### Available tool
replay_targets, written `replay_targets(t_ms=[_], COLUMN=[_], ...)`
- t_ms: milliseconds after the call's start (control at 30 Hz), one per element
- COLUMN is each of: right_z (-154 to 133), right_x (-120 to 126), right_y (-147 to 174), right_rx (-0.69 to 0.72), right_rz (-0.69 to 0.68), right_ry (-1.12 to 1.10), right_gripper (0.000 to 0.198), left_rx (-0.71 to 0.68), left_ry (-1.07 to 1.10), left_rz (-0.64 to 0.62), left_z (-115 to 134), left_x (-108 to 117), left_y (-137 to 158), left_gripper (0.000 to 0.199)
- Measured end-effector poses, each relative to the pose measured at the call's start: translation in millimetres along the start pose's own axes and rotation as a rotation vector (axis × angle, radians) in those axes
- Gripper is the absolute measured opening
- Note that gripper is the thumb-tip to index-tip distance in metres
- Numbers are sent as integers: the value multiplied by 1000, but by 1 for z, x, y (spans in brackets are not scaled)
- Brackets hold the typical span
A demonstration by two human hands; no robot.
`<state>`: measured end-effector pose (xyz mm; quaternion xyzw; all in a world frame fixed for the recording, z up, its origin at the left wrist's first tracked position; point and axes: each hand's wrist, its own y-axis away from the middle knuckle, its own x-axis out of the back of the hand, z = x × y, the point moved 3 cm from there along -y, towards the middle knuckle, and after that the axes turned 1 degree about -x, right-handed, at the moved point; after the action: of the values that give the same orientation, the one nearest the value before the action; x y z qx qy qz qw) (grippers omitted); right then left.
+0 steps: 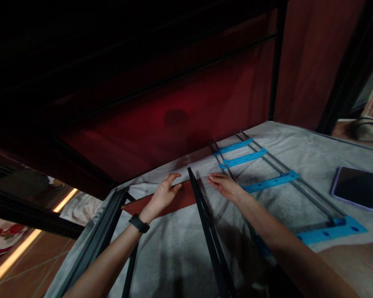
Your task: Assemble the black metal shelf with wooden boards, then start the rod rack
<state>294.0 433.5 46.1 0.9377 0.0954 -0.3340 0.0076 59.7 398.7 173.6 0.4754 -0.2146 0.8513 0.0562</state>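
Observation:
My left hand (165,192), a dark band on its wrist, is just above a reddish-brown board (174,206). Its thumb and index finger are apart with nothing between them. The board spans between a black metal bar (202,207) and another dark bar (131,258) on the left. On the other side of the black bar is my right hand (225,186), its fingertips pinched together. A tiny thin thing seems to stick out of the pinch towards the bar, too small to name.
Right of my right hand lies a rack of grey rods with blue crosspieces (270,181). Farther right is a phone (355,187) on the grey cloth (311,165). Dark grey bars (93,244) lie along the left edge. A dark red panel (186,111) stands behind.

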Motion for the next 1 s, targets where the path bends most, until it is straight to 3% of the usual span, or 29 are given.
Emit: replay_targets(t_ms=[100,200,367,600,767,1000], right_z=[3,6,6,3,2,-5], right_x=[-21,-29,-27,-35,-44,-39], right_y=[-8,-17,-21,-16,-12,-15], right_rx=[-68,-89,-83,-52,-87,-27], right_rz=[25,22,56,55,-4,21], right_ry=[-117,-79,65,29,92,-18], right_gripper=[27,22,16,27,30,26], left_rx=[45,74,62,-22,-1,73], left_ry=[27,71,107,32,-84,-110], left_rz=[-44,-78,-121,-208,-242,-205], left_z=[-8,-15,-13,-5,-5,-4], left_x=[-17,-27,-35,-45,-49,-50], left_y=[-8,-7,-5,-12,-14,-16], left_gripper=[40,46,54,51,50,50])
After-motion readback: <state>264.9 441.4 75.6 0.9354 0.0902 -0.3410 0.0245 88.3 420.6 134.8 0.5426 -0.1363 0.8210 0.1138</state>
